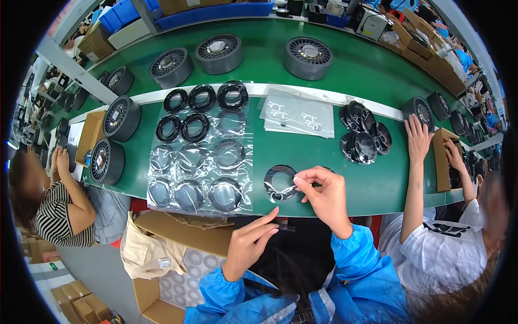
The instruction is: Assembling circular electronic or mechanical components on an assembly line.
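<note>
On the green bench before me lies a flat black ring (272,190) with a round opening. My right hand (326,197) is over its right edge, thumb and forefinger pinched together; what they hold is too small to make out. Lower and to the left, past the bench's front edge, my left hand (249,242) holds a short dark rod (287,228) between its fingers. Left of the ring, a clear plastic tray (249,162) carries rows of black rings, several under film. Several film-wrapped black rings (359,147) are heaped to the right.
White plastic bags (299,114) lie behind the ring. Dark finned wheel-like units (308,58) stand along the far strip and left side. A co-worker's hand (418,135) touches one at right, beside a cardboard box (443,167). An open carton (148,294) sits below the bench.
</note>
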`<state>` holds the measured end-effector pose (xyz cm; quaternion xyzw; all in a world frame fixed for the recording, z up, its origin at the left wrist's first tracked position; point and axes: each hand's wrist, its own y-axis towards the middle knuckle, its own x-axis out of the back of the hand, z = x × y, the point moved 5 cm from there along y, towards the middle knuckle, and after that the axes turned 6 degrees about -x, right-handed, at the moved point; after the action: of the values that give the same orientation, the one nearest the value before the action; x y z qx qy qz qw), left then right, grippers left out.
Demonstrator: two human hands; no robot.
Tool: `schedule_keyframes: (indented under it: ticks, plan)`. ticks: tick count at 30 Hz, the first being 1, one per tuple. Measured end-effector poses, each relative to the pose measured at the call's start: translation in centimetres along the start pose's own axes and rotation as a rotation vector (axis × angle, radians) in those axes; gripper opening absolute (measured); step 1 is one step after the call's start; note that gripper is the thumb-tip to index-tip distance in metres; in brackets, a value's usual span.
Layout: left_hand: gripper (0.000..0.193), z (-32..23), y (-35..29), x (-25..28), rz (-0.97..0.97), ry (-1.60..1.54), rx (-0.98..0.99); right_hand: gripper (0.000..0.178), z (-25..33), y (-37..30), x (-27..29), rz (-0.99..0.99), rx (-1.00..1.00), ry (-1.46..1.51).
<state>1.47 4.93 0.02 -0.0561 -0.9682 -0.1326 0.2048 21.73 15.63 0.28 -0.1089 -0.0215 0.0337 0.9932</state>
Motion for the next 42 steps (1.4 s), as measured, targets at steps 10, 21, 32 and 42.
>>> schedule_keyframes:
  ticks: [10, 21, 32, 42]
  plan:
    - [0.012, 1.1, -0.2, 0.0, -0.02, -0.051, 0.0, 0.008, -0.6, -0.3, -0.4, -0.075, 0.008, -0.085]
    - [0.013, 1.1, -0.3, 0.0, -0.049, -0.052, -0.051, 0.01, -0.7, -0.2, -0.4, -0.083, 0.009, -0.164]
    - [0.015, 12.3, -10.4, 4.3, -0.104, -0.285, 0.58, 0.033, 3.6, -4.6, 2.7, -0.298, 0.522, -0.819]
    - [0.034, 26.5, -8.0, 14.5, -0.244, 0.923, 0.192, 0.052, 3.5, -4.3, 3.2, -0.138, 0.388, -1.039]
